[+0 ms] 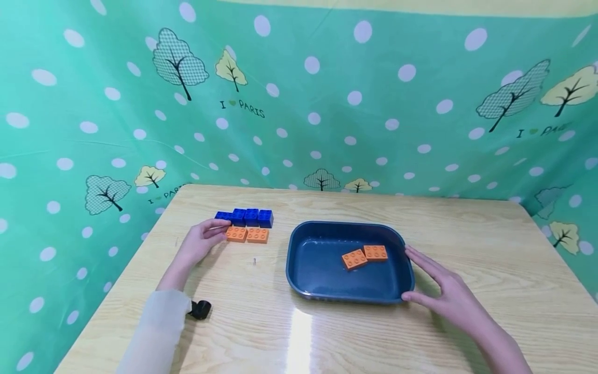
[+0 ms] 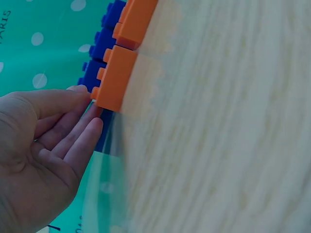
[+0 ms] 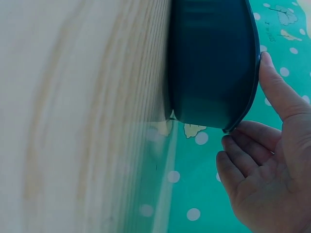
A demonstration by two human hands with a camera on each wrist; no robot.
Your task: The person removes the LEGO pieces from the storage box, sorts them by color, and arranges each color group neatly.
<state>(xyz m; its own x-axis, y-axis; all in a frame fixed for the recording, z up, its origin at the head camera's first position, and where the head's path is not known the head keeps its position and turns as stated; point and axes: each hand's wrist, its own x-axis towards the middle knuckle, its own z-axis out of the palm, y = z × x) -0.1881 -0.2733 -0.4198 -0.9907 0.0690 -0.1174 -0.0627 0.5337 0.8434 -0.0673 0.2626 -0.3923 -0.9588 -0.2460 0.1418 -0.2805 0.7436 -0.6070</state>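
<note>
My left hand (image 1: 198,241) is at the left end of the left orange toy brick (image 1: 236,234), its fingertips right at the brick's end and studs in the left wrist view. A second orange brick (image 1: 258,235) lies end to end with it. Just behind stands a row of several blue bricks (image 1: 252,217); my left fingers partly cover the leftmost one. On the right, my right hand (image 1: 450,293) touches the right side of a dark blue tray (image 1: 308,297), fingers extended and thumb spread towards its front corner. Two orange bricks (image 1: 354,259) lie inside the tray.
A small black object (image 1: 201,310) lies beside my left sleeve on the wooden table (image 1: 252,332). Behind the table hangs a green dotted cloth (image 1: 299,130), which also runs down its left side.
</note>
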